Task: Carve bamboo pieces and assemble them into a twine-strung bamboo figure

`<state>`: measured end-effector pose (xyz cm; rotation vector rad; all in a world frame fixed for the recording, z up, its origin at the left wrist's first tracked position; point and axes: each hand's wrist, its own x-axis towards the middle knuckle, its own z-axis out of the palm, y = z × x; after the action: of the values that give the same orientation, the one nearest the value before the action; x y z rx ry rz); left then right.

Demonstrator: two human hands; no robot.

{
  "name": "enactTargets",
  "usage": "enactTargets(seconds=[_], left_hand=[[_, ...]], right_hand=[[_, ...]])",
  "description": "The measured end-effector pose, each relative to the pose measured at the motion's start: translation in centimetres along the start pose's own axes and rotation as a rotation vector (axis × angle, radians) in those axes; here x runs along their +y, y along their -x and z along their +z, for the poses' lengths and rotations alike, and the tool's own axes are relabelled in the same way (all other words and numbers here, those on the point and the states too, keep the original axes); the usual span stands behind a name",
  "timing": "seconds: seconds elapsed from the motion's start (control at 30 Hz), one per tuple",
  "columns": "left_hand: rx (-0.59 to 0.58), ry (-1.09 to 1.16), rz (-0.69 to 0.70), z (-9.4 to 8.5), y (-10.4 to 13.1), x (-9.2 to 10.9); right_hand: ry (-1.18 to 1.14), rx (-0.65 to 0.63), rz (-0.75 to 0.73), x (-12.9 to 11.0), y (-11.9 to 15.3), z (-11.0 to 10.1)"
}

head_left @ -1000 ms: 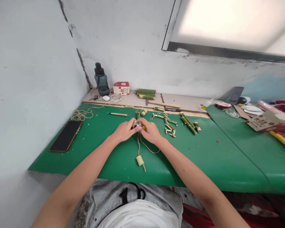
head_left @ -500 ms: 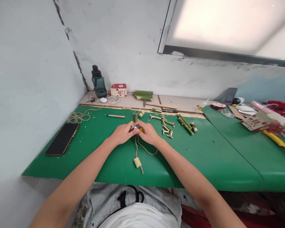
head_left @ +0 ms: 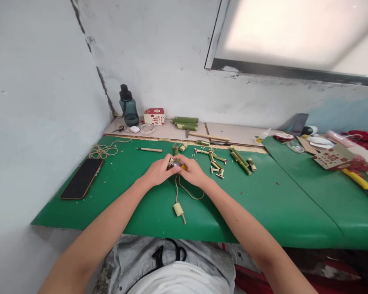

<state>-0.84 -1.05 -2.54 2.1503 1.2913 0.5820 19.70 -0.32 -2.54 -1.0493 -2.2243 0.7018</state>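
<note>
By the wall at the far left, a dark water bottle [head_left: 129, 113] is stood beside a red-and-white box [head_left: 154, 117]; the contents of both cannot be told. At the right, a similar box [head_left: 333, 157] is tilted among clutter. Over the middle of the green table [head_left: 294, 212], a small silver-and-yellow tool [head_left: 184, 167] is held in the right hand [head_left: 192, 170], the fingers bent closely round it. The left hand [head_left: 158, 171] is brought up against it, its fingers narrowed; its exact grip is hidden. Most of the tool is covered by the hands. A string [head_left: 176, 190] is trailed towards the near edge, with a short bamboo tube [head_left: 178, 210] threaded on it. To the right, a jointed bamboo figure [head_left: 211, 156] is laid, and at the left a phone [head_left: 82, 179].
</note>
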Motion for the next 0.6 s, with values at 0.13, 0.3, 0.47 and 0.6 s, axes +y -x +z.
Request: enactTargets(seconds=[0.13, 0.3, 0.47, 0.6], left_hand=[[0.000, 0.003, 0.004, -0.06, -0.02, 0.10], [0.003, -0.012, -0.003, -0.02, -0.05, 0.15], [0.024, 0.007, -0.003, 0.02, -0.09, 0.05], [0.030, 0.028, 0.002, -0.07, -0.06, 0.09]], right_hand=[[0.011, 0.006, 0.001, -0.08, -0.08, 0.05], [0.015, 0.025, -0.005, -0.14, -0.10, 0.07], [0.023, 0.020, 0.017, -0.30, -0.02, -0.04], [0.003, 0.005, 0.010, -0.33, 0.01, -0.17]])
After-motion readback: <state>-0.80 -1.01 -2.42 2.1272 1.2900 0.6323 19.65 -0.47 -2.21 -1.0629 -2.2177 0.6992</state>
